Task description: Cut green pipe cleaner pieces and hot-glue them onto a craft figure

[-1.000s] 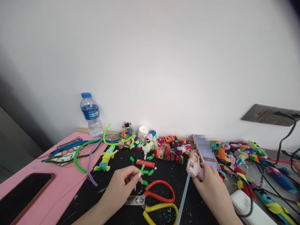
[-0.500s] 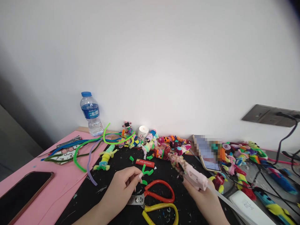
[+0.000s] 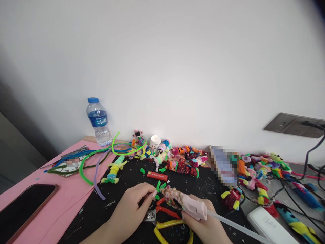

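My left hand (image 3: 133, 208) is closed, its thumb and fingertips pinching a small green pipe cleaner piece (image 3: 158, 186) whose short ends stick out past the fingers. A pink hot glue gun (image 3: 194, 206) lies in the grip of my right hand (image 3: 207, 227); its crusted nozzle points left, close to the green piece. Whether the tip touches it I cannot tell. From the gun's back end trails a long clear glue stick (image 3: 233, 223). Under and between both hands lie scissors (image 3: 170, 224) with one red and one yellow handle, partly hidden.
Behind the hands are a red lighter (image 3: 157, 176), pipe cleaner figures (image 3: 184, 166), a paper cup (image 3: 154, 143) and a leaning phone (image 3: 224, 166). Left are a water bottle (image 3: 98, 122), loose pipe cleaners (image 3: 87, 168) and a dark phone (image 3: 26, 213). A white power bank (image 3: 271, 225) and cables lie right.
My right hand has brought the glue gun left and down, its nozzle now near the green piece. The gun now covers part of the scissors' red handle. My left hand stays almost in place.
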`<state>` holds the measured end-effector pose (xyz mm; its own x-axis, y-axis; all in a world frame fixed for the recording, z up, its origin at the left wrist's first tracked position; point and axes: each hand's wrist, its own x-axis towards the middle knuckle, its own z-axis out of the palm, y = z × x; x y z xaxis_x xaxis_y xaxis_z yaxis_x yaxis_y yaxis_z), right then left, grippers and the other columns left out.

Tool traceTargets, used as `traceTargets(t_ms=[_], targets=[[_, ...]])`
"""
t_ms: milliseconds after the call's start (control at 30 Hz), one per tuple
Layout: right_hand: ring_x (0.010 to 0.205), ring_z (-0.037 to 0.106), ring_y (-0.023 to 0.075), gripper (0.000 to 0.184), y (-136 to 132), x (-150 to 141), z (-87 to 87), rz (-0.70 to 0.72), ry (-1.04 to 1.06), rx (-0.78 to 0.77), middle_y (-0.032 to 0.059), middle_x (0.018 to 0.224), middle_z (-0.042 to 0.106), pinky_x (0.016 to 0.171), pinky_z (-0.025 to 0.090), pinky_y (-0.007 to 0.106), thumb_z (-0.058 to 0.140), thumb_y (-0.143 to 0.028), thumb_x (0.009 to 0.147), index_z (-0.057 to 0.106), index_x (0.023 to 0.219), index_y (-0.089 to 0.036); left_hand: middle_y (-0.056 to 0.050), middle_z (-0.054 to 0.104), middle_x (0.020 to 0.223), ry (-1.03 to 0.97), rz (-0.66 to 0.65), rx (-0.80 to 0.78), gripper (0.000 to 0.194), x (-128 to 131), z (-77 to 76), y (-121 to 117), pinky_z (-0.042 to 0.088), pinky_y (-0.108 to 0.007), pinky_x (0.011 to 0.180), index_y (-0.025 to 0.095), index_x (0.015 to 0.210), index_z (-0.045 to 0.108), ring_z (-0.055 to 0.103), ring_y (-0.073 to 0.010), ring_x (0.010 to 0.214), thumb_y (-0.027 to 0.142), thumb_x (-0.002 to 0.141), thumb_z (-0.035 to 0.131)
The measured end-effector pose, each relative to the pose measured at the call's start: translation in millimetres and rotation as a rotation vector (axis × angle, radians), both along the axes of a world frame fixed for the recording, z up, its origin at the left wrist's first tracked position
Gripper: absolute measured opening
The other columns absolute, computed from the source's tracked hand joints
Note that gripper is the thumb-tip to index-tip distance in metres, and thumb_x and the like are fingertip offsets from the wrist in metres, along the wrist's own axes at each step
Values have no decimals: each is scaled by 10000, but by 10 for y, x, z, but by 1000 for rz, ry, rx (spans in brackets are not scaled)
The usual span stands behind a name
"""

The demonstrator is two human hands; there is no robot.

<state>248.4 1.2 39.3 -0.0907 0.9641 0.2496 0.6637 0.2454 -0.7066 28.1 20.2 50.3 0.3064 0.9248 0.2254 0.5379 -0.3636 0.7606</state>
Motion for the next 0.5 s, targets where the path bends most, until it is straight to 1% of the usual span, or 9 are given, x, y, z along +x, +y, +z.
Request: traceTargets(t_ms=[167, 367, 500], targets=[[446, 549, 134, 96, 3, 4, 0, -7, -20, 18, -26, 482, 563, 448, 478, 184, 605, -246, 619, 589, 538, -197, -17, 610, 717, -9, -14, 14, 227, 2, 15, -6, 423, -211, 622, 191, 785, 606, 554, -151, 652, 180, 868, 395], [448, 547, 143, 111, 0, 2, 38, 20, -44, -8, -16, 483, 575, 438, 476, 197, 581, -242, 636, 606, 535, -204, -21, 614, 720, 4, -22, 7, 227, 7, 32, -15, 426, -216, 625, 193, 779, 603, 559, -155, 655, 186, 870, 395], [443, 538, 140, 88, -7, 18, 25, 17, -22, -9, -18, 478, 575, 443, 477, 197, 592, -233, 626, 617, 547, -203, -18, 613, 712, 2, -25, 10, 220, 6, 28, -17, 421, -210, 622, 189, 783, 608, 557, -151, 645, 185, 869, 406]])
